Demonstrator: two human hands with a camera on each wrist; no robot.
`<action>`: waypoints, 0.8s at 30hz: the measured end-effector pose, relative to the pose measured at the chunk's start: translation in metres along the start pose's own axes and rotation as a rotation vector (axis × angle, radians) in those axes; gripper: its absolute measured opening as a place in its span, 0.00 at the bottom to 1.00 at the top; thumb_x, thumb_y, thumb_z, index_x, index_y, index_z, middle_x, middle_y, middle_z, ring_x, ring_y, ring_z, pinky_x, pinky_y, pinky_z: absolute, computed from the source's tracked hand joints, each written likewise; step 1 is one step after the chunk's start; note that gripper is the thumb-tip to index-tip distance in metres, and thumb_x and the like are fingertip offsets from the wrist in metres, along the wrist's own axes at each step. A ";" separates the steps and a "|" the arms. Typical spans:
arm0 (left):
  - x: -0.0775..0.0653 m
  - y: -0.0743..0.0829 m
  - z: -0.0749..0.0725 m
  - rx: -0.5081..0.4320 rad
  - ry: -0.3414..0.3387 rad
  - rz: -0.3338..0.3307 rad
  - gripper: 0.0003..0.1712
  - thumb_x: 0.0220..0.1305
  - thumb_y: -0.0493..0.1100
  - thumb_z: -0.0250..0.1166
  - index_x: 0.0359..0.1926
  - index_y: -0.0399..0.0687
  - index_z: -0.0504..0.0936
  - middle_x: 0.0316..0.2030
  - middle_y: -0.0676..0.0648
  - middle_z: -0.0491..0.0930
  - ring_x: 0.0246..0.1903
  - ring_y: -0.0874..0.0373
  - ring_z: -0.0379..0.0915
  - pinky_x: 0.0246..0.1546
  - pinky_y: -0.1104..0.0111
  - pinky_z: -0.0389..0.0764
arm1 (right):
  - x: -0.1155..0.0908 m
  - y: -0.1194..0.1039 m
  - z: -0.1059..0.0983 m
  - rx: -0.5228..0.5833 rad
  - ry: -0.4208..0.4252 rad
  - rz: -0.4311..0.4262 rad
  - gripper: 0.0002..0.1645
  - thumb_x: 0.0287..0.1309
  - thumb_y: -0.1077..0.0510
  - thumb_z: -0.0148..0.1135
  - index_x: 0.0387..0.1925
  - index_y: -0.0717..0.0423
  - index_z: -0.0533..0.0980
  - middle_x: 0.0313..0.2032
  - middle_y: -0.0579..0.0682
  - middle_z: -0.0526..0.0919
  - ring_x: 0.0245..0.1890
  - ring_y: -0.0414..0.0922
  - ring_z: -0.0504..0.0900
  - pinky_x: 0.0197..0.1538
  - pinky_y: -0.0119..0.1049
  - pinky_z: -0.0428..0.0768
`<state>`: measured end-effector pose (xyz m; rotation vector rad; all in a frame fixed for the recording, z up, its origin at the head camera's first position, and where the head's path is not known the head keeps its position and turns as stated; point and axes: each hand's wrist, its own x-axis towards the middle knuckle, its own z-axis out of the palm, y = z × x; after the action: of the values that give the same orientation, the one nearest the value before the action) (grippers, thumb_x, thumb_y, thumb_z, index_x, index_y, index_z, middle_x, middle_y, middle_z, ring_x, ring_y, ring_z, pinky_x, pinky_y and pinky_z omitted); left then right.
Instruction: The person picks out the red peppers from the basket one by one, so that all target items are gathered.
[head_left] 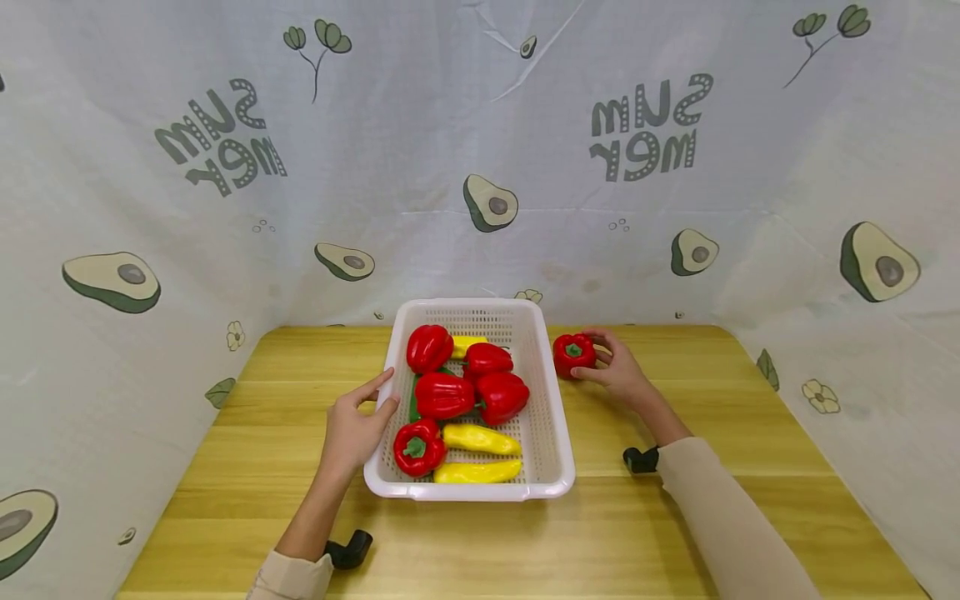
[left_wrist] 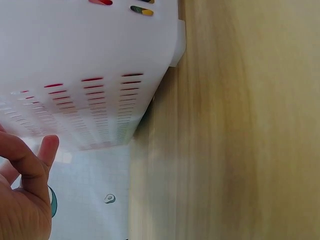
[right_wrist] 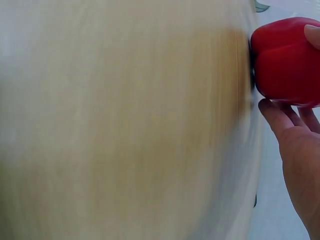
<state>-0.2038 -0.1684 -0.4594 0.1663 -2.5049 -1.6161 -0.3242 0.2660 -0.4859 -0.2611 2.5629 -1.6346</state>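
Note:
A white plastic basket [head_left: 557, 433] stands mid-table, holding several red bell peppers [head_left: 444, 395], long yellow peppers [head_left: 480, 439] and something green partly hidden beneath. My left hand [head_left: 356, 429] grips its left rim, thumb at the edge and fingers along the outside. The left wrist view shows bent fingers by the slotted wall [left_wrist: 75, 95]. To the right of the basket, my right hand [head_left: 617, 367] holds another red bell pepper [head_left: 572, 354], green stem facing up. In the right wrist view this pepper [right_wrist: 287, 65] sits between thumb and fingers, close over the wood.
The wooden table [head_left: 255, 450] reaches back to a white curtain [head_left: 420, 167] printed with avocados, which also hangs at both sides. A black wrist mount shows under each forearm, at the left [head_left: 349, 550] and at the right [head_left: 641, 460].

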 end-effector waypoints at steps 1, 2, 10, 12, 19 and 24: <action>0.000 0.000 0.000 -0.002 0.000 0.000 0.26 0.68 0.46 0.68 0.66 0.63 0.81 0.45 0.38 0.81 0.24 0.52 0.86 0.23 0.62 0.89 | -0.001 0.000 -0.001 0.001 -0.002 0.004 0.48 0.61 0.62 0.72 0.76 0.58 0.56 0.76 0.66 0.56 0.76 0.70 0.58 0.74 0.59 0.67; 0.000 0.000 0.000 -0.003 -0.001 -0.002 0.26 0.68 0.45 0.68 0.66 0.63 0.81 0.45 0.38 0.81 0.24 0.52 0.86 0.23 0.62 0.89 | -0.001 0.000 -0.001 0.004 -0.005 0.004 0.49 0.61 0.63 0.72 0.76 0.58 0.55 0.76 0.66 0.56 0.76 0.70 0.58 0.74 0.60 0.67; 0.000 0.000 0.000 0.004 -0.005 -0.006 0.26 0.68 0.46 0.68 0.66 0.64 0.81 0.45 0.38 0.82 0.24 0.52 0.86 0.23 0.62 0.89 | -0.006 -0.004 -0.006 -0.003 -0.015 -0.024 0.52 0.61 0.57 0.73 0.78 0.58 0.54 0.78 0.64 0.56 0.77 0.66 0.58 0.75 0.60 0.65; -0.001 0.000 0.000 0.005 -0.005 -0.005 0.26 0.69 0.46 0.68 0.67 0.63 0.81 0.45 0.38 0.82 0.24 0.52 0.86 0.23 0.62 0.89 | -0.006 -0.006 -0.009 -0.025 -0.009 -0.043 0.52 0.61 0.55 0.74 0.78 0.59 0.55 0.78 0.63 0.57 0.77 0.64 0.58 0.76 0.60 0.64; 0.000 0.001 -0.001 0.008 -0.005 -0.005 0.26 0.69 0.46 0.68 0.67 0.64 0.81 0.45 0.38 0.82 0.24 0.52 0.85 0.23 0.62 0.89 | -0.012 -0.019 -0.019 -0.140 0.010 -0.110 0.53 0.59 0.51 0.75 0.77 0.59 0.57 0.77 0.64 0.60 0.78 0.63 0.58 0.77 0.63 0.60; 0.000 0.002 -0.001 0.016 -0.005 -0.003 0.26 0.69 0.46 0.68 0.66 0.64 0.81 0.45 0.38 0.82 0.24 0.52 0.85 0.23 0.63 0.90 | -0.019 -0.032 -0.022 -0.197 0.019 -0.128 0.53 0.58 0.50 0.76 0.77 0.58 0.58 0.77 0.63 0.60 0.78 0.64 0.57 0.76 0.66 0.61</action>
<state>-0.2037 -0.1684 -0.4572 0.1681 -2.5230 -1.5998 -0.3062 0.2765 -0.4478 -0.4346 2.7779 -1.4271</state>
